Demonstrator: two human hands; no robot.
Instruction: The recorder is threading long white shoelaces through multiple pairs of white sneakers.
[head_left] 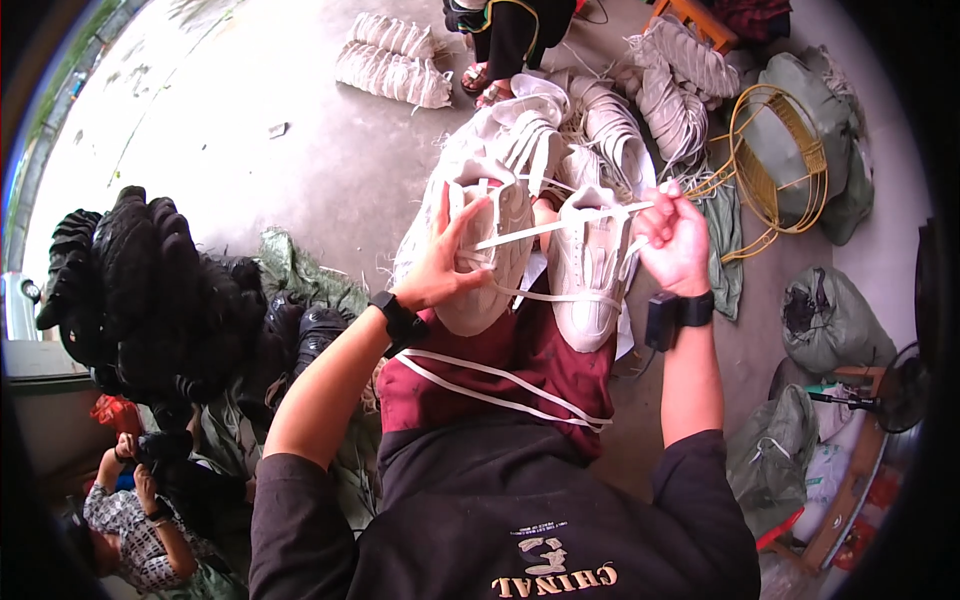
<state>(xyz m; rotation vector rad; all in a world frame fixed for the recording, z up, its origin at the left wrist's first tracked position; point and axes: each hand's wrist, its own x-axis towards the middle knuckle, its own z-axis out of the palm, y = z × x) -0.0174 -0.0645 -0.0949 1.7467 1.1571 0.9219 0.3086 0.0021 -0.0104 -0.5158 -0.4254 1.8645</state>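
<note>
1. From the head view, the left hand [445, 260] sits at frame centre, fingers spread wide over the left white shoe [470, 312], thumb stretched toward its laced front. Its forearm slants up from the lower left, a black wristband [398, 322] at the wrist.
2. The right hand [678, 235], right of centre, is curled in tight, pinching a flat white lace [540, 233] that runs nearly straight across from the left shoe. That forearm stands almost upright, palm side showing, with a black wrist device [693, 312] on it.
3. The right white shoe [585, 325] lies just beside the first, toes pointing down the frame, both over the maroon cloth [450, 395] on the lap.
4. Concrete floor [340, 190] stretches left of the left hand as far as the black pile [135, 290].
5. At right, a narrower strip of floor separates the right forearm from the grey-green sack [845, 325]; the yellow rack [738, 165] stands nearer the right hand, at upper right.
</note>
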